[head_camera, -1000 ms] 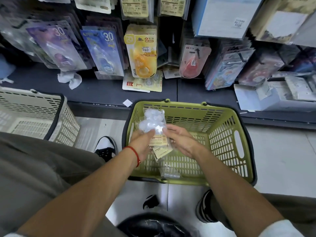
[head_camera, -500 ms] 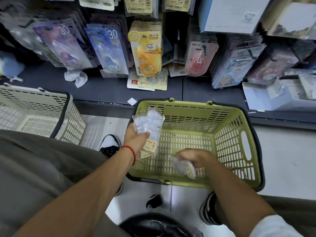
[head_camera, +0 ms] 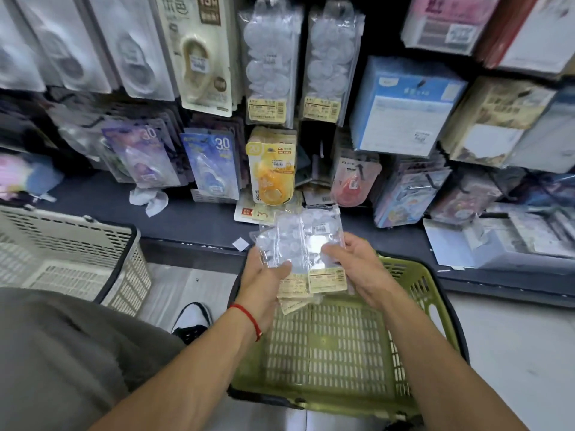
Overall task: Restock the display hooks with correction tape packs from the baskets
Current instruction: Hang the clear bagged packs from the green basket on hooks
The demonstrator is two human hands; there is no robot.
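- Left hand and right hand are both gripping clear packs above the green basket.
- Basket is looking emptied; hanging these on the hooks is remaining.

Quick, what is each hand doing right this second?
Left hand: holding the clear packs.
Right hand: gripping the same clear packs from the other side.

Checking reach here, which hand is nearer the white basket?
Left. The left hand is on the side of the white basket; the right hand is farther off, over the green basket.
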